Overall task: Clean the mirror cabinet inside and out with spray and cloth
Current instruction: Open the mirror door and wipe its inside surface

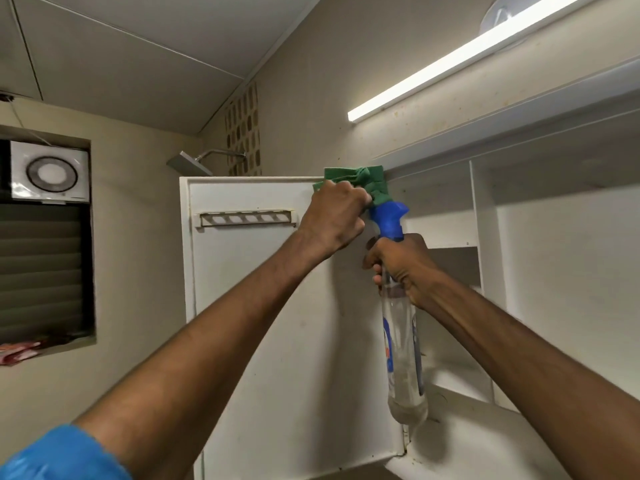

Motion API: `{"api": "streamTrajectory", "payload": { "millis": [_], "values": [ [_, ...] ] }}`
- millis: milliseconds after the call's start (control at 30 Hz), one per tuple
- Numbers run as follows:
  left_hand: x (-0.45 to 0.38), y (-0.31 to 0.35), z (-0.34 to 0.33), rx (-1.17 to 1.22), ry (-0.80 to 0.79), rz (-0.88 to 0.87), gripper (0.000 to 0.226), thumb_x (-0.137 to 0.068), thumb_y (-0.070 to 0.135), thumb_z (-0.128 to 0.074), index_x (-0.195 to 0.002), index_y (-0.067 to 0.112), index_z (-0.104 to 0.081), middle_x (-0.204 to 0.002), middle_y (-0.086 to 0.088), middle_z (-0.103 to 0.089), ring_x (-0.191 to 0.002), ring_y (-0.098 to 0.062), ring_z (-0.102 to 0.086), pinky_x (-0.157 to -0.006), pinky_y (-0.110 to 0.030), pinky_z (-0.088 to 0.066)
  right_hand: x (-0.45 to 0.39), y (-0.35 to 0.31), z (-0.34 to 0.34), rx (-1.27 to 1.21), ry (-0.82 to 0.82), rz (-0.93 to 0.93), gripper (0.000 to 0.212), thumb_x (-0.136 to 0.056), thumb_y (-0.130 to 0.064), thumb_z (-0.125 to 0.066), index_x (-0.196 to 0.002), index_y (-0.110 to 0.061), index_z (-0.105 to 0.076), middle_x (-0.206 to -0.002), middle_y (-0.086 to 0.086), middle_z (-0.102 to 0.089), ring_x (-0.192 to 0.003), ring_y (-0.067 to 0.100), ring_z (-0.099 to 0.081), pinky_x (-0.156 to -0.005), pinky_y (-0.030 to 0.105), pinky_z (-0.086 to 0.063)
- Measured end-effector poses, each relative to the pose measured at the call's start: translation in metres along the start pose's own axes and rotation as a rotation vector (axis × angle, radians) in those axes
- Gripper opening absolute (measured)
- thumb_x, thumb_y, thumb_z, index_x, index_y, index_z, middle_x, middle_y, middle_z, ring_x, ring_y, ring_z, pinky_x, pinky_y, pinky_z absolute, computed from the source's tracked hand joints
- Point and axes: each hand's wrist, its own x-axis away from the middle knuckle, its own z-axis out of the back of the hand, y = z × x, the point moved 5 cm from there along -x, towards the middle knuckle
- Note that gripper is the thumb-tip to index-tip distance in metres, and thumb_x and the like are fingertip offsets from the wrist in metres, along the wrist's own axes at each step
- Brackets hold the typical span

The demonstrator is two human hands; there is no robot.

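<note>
While spray bottle [403, 341] overlaps open door [263, 306], shower head [189, 163] behind

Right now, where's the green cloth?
In the head view, the green cloth is bunched in the left hand at the open cabinet door's top hinge-side corner, just above the spray bottle's blue nozzle.

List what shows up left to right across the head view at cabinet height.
Exhaust fan → open cabinet door with its rack → left hand gripping the green cloth → right hand holding the spray bottle → cabinet shelves.
</note>
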Motion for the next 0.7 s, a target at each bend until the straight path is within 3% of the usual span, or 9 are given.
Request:
{"api": "streamTrajectory", "payload": {
  "millis": [100, 233, 533, 700],
  "values": [
    [0.009, 0.005, -0.010, -0.013, 0.046, 0.006, 0.026, -0.084, 0.014, -0.048, -0.105, 0.014, -0.064, -0.098, -0.010, -0.064, -0.091, -0.030, -0.061, -0.068, -0.035, -0.044, 0.005, 0.012, 0.004, 0.033, 0.004, -0.030, 0.021, -0.066, 0.002, -0.067, -0.083, -0.010, -0.064, -0.052, 0.004, -0.056, -0.042, 0.016, -0.053, -0.045, 0.023, -0.048],
    [0.015, 0.011, -0.014, 0.026, 0.079, 0.042, 0.025, -0.088, 0.017, -0.047, -0.107, 0.013, -0.063, -0.096, -0.011, -0.063, -0.088, -0.030, -0.061, -0.072, -0.038, -0.049, 0.008, 0.025, 0.007, 0.045, -0.037, -0.021, 0.023, -0.070, 0.002, -0.068, -0.089, -0.010, -0.066, -0.058, 0.005, -0.056, -0.047, 0.016, -0.054, -0.049, 0.025, -0.050],
    [0.034, 0.028, -0.026, 0.055, 0.053, 0.066, 0.026, -0.087, 0.018, -0.049, -0.109, 0.014, -0.063, -0.096, -0.009, -0.065, -0.085, -0.029, -0.063, -0.065, -0.034, -0.046, 0.022, 0.055, 0.014, 0.058, 0.000, -0.054, 0.023, -0.069, 0.002, -0.067, -0.088, -0.010, -0.067, -0.051, 0.003, -0.055, -0.040, 0.016, -0.052, -0.048, 0.026, -0.050],
    [0.051, 0.034, -0.034, 0.106, 0.009, 0.065, 0.029, -0.085, 0.022, -0.049, -0.110, 0.017, -0.062, -0.104, -0.006, -0.065, -0.092, -0.025, -0.062, -0.069, -0.034, -0.047, 0.032, 0.078, 0.020, 0.086, 0.079, -0.047, 0.015, -0.066, 0.001, -0.069, -0.068, -0.012, -0.061, -0.050, 0.004, -0.056, -0.040, 0.017, -0.052, -0.050, 0.027, -0.050]
  ]
}}
